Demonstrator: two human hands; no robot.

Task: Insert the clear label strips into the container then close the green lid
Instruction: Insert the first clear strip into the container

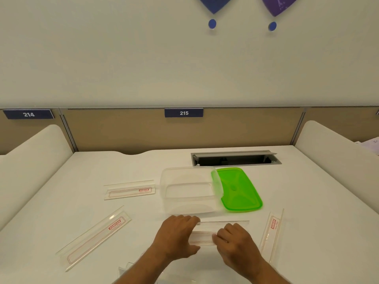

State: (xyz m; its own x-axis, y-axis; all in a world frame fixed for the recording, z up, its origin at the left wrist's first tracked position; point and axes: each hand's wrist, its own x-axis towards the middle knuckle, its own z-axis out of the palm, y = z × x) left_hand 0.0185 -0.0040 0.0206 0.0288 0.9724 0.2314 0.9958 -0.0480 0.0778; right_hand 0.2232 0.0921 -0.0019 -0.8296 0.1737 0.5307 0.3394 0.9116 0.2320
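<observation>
Four clear acrylic label strips with red printed outlines lie loose around the open container, and a further clear piece shows at the near edge, too cropped to identify. The clear rectangular plastic container [189, 189] sits mid-table with nothing visible inside it, and the translucent green plastic lid [239, 190] rests just to its right, its left edge tucked against or under the container's wall.

One strip [205, 234] lies just near of the container, and both hands are on it. The left hand [176, 235] covers its left end with fingers curled over the far edge; the right hand [235, 240] pinches the near edge with fingertips bent. Both appear to grip, though motion blur makes the exact contact hard to confirm.

The other strips lie apart: one [130, 190] left of the container, a long one [94, 235] angled at near left, and one [271, 232] standing off to the near right.

These strips look light, stiff and slick, folded along their length into an L or channel profile. That raised lip is the best hold, since a flat face gives little purchase on the white table [307, 191]. Each looks about as long as the container, so it probably needs tilting or careful lengthwise alignment. The acrylic could scratch or crack if forced.
</observation>
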